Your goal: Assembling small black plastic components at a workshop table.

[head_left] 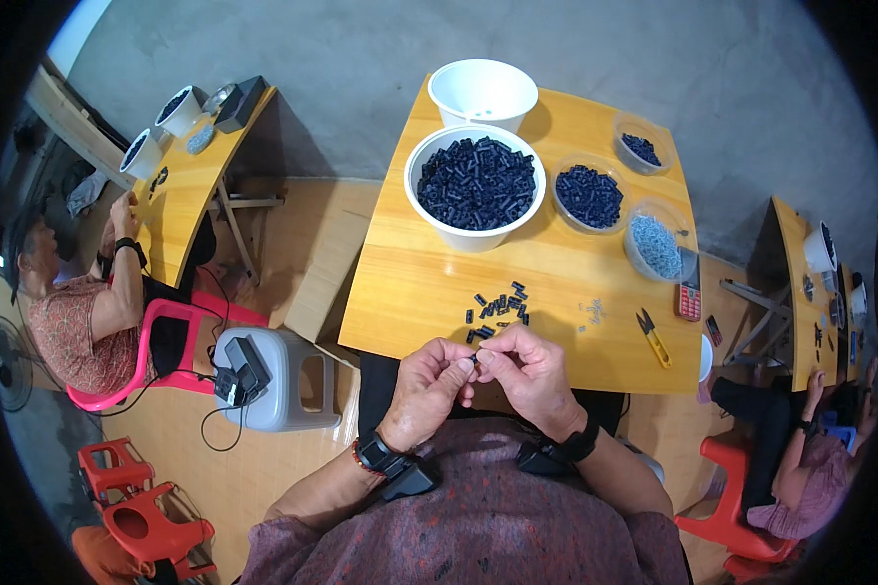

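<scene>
From my feed I see an empty white bowl (483, 90) at twelve o'clock on the yellow bench (410, 283). A red handset (690, 295) lies at the bench's three o'clock edge, with yellow snips (654, 336) near it toward five o'clock. Off the bench at nine o'clock stands a grey stool (283, 375) carrying a black charger (241, 369) (cable trailing to the floor). Farther out at nine, a person (83, 312) sits on a pink chair (161, 351) at a second bench (190, 180). Red stools (141, 502) sit at seven o'clock, and another seated person (805, 468) at four.
</scene>
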Motion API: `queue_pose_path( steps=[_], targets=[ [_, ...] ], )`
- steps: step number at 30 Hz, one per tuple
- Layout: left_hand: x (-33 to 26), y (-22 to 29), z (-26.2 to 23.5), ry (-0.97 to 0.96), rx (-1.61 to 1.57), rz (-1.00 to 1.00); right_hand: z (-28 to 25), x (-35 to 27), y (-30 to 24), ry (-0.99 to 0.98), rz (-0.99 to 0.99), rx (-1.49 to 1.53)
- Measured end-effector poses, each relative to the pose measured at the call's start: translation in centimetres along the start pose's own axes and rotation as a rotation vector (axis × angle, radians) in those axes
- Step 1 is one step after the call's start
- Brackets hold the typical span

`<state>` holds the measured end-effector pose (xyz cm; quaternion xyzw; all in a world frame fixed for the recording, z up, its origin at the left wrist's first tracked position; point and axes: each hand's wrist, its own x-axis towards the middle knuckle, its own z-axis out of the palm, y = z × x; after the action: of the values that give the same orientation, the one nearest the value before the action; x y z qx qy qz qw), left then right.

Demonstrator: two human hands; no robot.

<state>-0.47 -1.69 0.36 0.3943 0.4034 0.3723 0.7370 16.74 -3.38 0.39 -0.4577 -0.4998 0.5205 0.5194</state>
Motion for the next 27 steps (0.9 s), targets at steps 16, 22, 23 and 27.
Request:
queue_pose_path(
  steps=[16, 22, 23, 27],
  targets=[
    [-0.3, 0.5, 0.3, -0.097, -0.148, -0.02, -1.9, 0.1, -1.0, -0.152, 0.093, 0.057],
    [-0.2, 0.4, 0.4, -0.053, 0.011, 0.033, -2.1, 0.6, -1.8, -0.15, 0.17, 0.031],
    [-0.2, 0.4, 0.5, -0.053, 0.01, 0.032, -2.1, 0.6, -1.9, -0.154, 0.174, 0.007],
    [-0.3, 0.5, 0.2, -0.071, -0.018, -0.004, -2.2, 0.6, -2.1, -0.183, 0.158, -0.043]
  ],
)
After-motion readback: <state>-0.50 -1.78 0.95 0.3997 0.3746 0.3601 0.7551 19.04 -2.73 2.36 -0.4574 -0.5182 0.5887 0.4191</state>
